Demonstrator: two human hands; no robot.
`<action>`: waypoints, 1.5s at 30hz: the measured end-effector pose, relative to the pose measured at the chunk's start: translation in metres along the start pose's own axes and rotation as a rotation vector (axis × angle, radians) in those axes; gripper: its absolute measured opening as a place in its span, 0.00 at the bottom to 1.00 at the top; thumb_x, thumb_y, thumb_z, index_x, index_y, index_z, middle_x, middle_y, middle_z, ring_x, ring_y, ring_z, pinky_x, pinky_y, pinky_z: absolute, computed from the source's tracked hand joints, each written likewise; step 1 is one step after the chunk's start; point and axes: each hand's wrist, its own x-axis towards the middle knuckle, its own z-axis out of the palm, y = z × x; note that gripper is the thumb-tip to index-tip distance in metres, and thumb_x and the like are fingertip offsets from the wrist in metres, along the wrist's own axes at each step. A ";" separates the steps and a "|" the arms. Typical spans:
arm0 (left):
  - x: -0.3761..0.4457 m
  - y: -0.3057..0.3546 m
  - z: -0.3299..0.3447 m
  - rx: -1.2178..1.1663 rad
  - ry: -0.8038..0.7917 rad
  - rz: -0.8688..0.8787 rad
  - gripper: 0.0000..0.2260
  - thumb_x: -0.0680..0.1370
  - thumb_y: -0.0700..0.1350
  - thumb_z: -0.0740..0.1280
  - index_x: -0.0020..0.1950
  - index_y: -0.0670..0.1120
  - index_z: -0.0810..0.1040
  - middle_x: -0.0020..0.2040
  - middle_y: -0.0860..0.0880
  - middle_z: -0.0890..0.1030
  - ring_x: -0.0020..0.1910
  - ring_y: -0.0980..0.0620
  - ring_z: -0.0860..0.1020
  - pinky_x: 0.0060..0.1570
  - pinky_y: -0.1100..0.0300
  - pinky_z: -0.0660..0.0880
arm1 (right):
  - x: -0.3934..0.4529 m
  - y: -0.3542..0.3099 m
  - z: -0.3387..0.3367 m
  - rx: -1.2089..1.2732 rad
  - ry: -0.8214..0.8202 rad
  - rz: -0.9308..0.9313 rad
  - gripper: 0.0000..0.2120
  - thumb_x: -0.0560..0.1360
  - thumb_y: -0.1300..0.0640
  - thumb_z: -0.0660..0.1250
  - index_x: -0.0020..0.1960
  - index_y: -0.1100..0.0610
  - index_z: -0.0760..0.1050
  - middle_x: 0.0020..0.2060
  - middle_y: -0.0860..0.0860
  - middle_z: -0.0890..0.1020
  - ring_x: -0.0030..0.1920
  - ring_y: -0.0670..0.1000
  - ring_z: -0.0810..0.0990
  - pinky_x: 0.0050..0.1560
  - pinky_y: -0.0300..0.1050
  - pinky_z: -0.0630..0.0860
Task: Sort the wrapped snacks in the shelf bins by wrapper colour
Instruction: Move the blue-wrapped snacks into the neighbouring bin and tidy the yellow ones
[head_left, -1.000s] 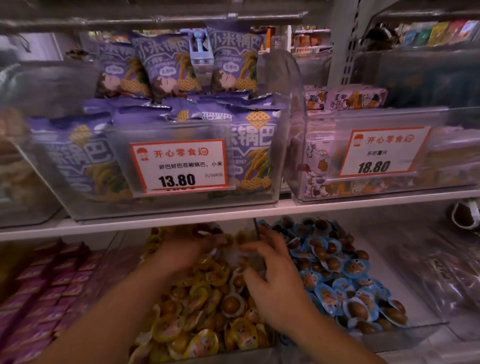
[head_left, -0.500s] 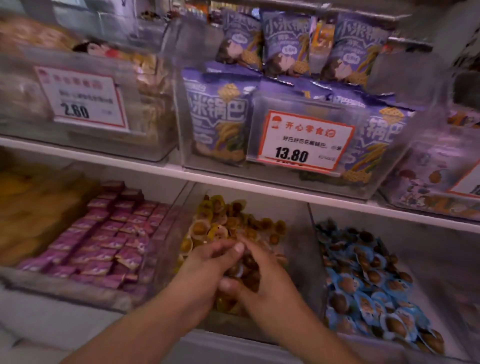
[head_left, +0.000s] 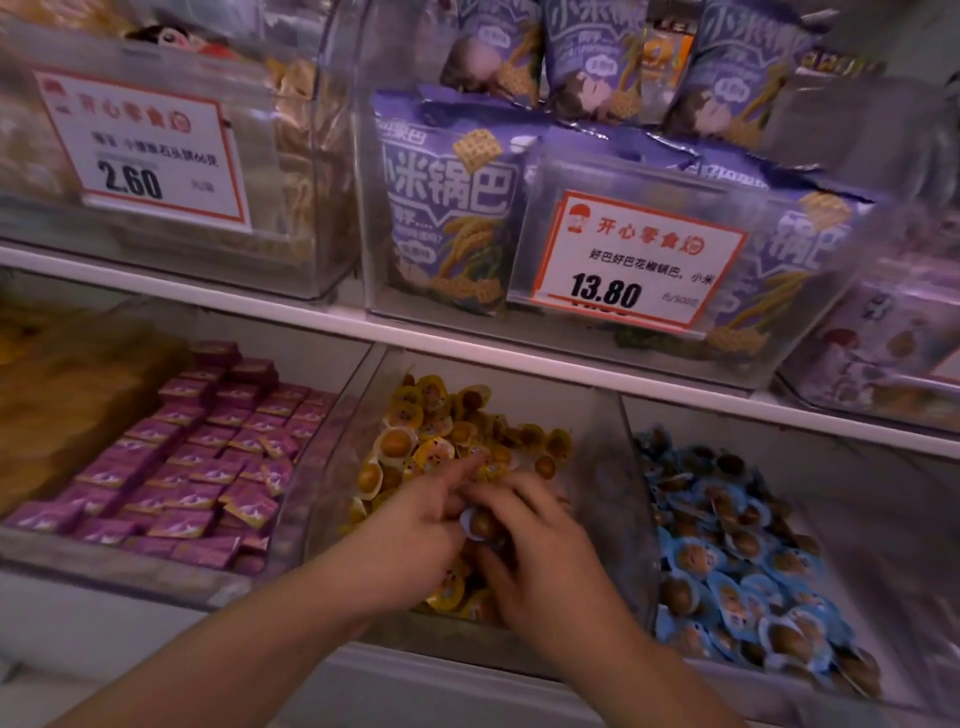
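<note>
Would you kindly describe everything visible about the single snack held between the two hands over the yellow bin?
The blue-wrapped snack is a small round brown ball under clear film, edged by a pale blue wrapper rim. It sits between the left hand and the right hand, whose fingertips pinch it from either side, over the yellow-wrapped snacks in the middle clear bin. Its colour matches the blue-wrapped snacks in the bin to the right. Motion blur hides any print.

I see a white shelf board (head_left: 291, 306) crossing the frame from left to lower right, with clear plastic bins above it. A white price tag (head_left: 140, 150) hangs at upper left, another price card (head_left: 639, 260) at centre right. Light is dim and purplish.
</note>
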 end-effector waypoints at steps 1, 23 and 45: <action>-0.003 0.001 -0.001 0.064 -0.010 0.037 0.30 0.77 0.24 0.56 0.74 0.50 0.63 0.55 0.54 0.82 0.47 0.66 0.81 0.46 0.71 0.75 | 0.001 0.000 -0.004 0.021 0.043 -0.011 0.17 0.76 0.58 0.68 0.63 0.47 0.74 0.58 0.45 0.74 0.55 0.44 0.75 0.55 0.35 0.73; 0.135 0.006 0.014 1.651 -0.231 0.348 0.29 0.75 0.66 0.61 0.73 0.57 0.65 0.74 0.48 0.66 0.69 0.42 0.69 0.71 0.36 0.56 | -0.022 0.039 -0.060 -0.031 0.213 0.020 0.12 0.80 0.58 0.66 0.62 0.55 0.79 0.58 0.50 0.77 0.60 0.43 0.70 0.61 0.54 0.72; 0.104 -0.001 0.005 1.696 -0.138 0.551 0.18 0.79 0.60 0.56 0.57 0.53 0.79 0.57 0.52 0.77 0.56 0.46 0.74 0.61 0.50 0.65 | -0.021 0.065 -0.073 0.132 0.405 0.214 0.11 0.81 0.52 0.62 0.58 0.55 0.77 0.51 0.51 0.77 0.48 0.42 0.76 0.50 0.28 0.70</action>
